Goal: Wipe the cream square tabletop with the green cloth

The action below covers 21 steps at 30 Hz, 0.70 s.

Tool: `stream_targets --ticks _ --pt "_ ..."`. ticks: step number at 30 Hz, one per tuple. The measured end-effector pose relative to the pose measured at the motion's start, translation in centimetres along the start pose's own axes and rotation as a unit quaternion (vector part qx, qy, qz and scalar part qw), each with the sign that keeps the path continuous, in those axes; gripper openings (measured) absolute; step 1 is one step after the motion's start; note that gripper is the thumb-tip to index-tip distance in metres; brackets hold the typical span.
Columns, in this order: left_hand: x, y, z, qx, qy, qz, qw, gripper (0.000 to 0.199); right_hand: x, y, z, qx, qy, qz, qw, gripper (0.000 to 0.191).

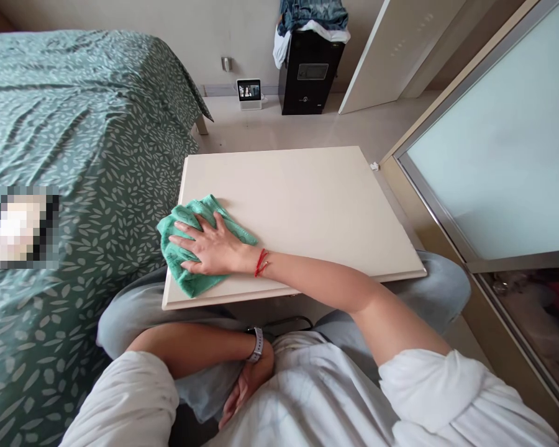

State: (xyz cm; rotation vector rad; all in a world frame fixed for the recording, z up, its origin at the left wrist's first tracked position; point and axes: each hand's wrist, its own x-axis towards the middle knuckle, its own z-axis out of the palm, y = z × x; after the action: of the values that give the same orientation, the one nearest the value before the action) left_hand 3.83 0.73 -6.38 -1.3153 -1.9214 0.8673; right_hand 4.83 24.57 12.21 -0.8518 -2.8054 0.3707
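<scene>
My right hand (209,244) lies flat with spread fingers on a green cloth (193,282), pressing it against the left end of a pale cream tabletop (302,198). Part of the crumpled cloth hangs over the tabletop's left edge. A red string bracelet (261,262) circles my right wrist. In my lap, my left hand (248,388) rests with its fingers loosely stretched downward, holding nothing I can see; the fingertips are partly hidden by my shirt. A watch with a pale band (257,346) is on the left wrist.
A bed with a green leaf-patterned cover (121,124) stands close on the left. Beyond the tabletop are a small screen device (249,93) on the floor and a black cabinet (307,74) topped with clothes. A frosted sliding panel (503,143) lines the right side.
</scene>
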Motion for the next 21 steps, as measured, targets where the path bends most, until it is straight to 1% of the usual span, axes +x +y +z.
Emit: stream_targets --ticks 1,2,3,4,5,6,7,9,10,11,12,14,15,16,17,18,19,21 --pt "-0.6 0.2 0.1 0.044 -0.074 0.010 0.996 0.060 -0.7 0.6 -0.3 0.000 0.000 0.007 1.000 0.071" --pt "-1.0 0.5 0.1 0.093 -0.180 -0.002 0.979 0.057 -1.5 1.3 -0.7 0.000 -0.003 0.018 1.000 0.072" --pt "-1.4 0.8 0.1 0.139 -0.306 -0.036 0.941 0.058 -2.3 2.2 -1.1 -0.002 -0.007 0.030 1.000 0.074" --pt "-1.6 1.1 0.1 0.173 -0.411 -0.074 0.892 0.058 -3.2 3.2 -1.7 -0.005 -0.011 0.046 0.999 0.075" --pt "-1.7 1.4 0.2 0.195 -0.488 -0.110 0.844 0.055 -4.1 4.3 -2.3 -0.008 -0.017 0.065 0.998 0.076" --pt "-1.6 1.7 0.2 0.208 -0.534 -0.141 0.807 0.051 -5.2 5.6 -2.9 -0.012 -0.021 0.088 0.996 0.077" --pt "-1.5 1.9 0.3 0.214 -0.553 -0.162 0.789 0.047 -6.3 7.0 -3.6 -0.016 -0.023 0.114 0.993 0.077" --pt "-1.0 2.1 0.6 0.224 -0.564 -0.190 0.772 0.041 -8.8 9.9 -4.9 -0.027 -0.023 0.175 0.984 0.079" --pt "-0.8 2.2 0.7 0.235 -0.559 -0.213 0.766 0.042 -10.2 11.4 -5.5 -0.033 -0.019 0.207 0.978 0.079" --pt "-0.6 2.3 0.9 0.252 -0.541 -0.249 0.763 0.047 -11.7 12.8 -6.1 -0.041 -0.013 0.238 0.970 0.080" --pt "-0.4 2.3 1.1 0.271 -0.499 -0.287 0.771 0.054 -13.3 14.2 -6.6 -0.049 -0.006 0.269 0.962 0.080" --pt "-0.3 2.3 1.5 0.302 -0.383 -0.361 0.795 0.072 -16.6 16.5 -7.6 -0.066 0.006 0.332 0.941 0.080" --pt "-0.3 2.4 1.6 0.306 -0.331 -0.378 0.809 0.079 -18.2 17.4 -8.0 -0.073 0.011 0.363 0.929 0.080" --pt "-0.3 2.4 1.7 0.304 -0.308 -0.377 0.819 0.083 -19.8 18.2 -8.3 -0.081 0.017 0.394 0.916 0.079" --pt "-0.4 2.5 1.8 0.303 -0.327 -0.360 0.819 0.083 -21.3 18.8 -8.5 -0.089 0.024 0.424 0.901 0.079" --pt "-0.6 2.5 1.9 0.302 -0.370 -0.328 0.815 0.078 -22.7 19.2 -8.5 -0.098 0.034 0.455 0.885 0.078" --pt "-0.8 2.6 2.0 0.303 -0.432 -0.294 0.797 0.071 -23.9 19.4 -8.5 -0.106 0.046 0.485 0.867 0.077" --pt "-1.4 2.7 2.2 0.301 -0.545 -0.215 0.753 0.049 -25.5 19.3 -8.1 -0.118 0.075 0.544 0.827 0.076"
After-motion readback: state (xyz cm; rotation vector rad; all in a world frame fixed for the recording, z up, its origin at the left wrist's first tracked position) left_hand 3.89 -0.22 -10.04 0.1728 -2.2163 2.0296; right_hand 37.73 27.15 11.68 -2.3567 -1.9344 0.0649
